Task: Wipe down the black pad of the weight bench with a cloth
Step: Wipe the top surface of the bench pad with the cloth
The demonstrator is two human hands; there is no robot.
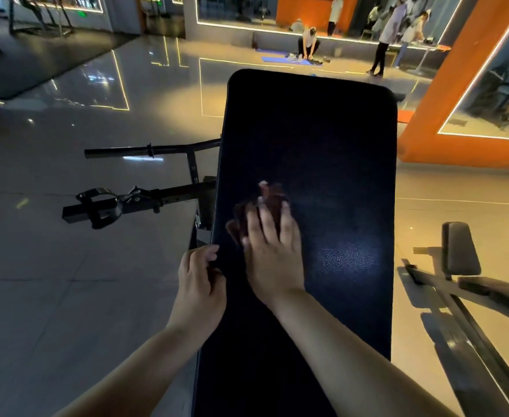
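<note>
The long black pad [313, 139] of the weight bench runs away from me down the middle of the view. My right hand [273, 248] lies flat on the pad's left half, pressing a dark brown cloth [273, 192] against it; the cloth sticks out beyond and to the left of my fingers and looks blurred. My left hand [200, 282] grips the pad's left edge just beside my right wrist. A pale sheen shows on the pad to the right of my right hand.
Black metal bars and a clamp [118, 203] of the bench frame jut out to the left. A second bench with a small black pad [459, 249] stands at the right. An orange pillar [445, 106] rises at the far right. Several people [309, 42] are at the back by a blue mat.
</note>
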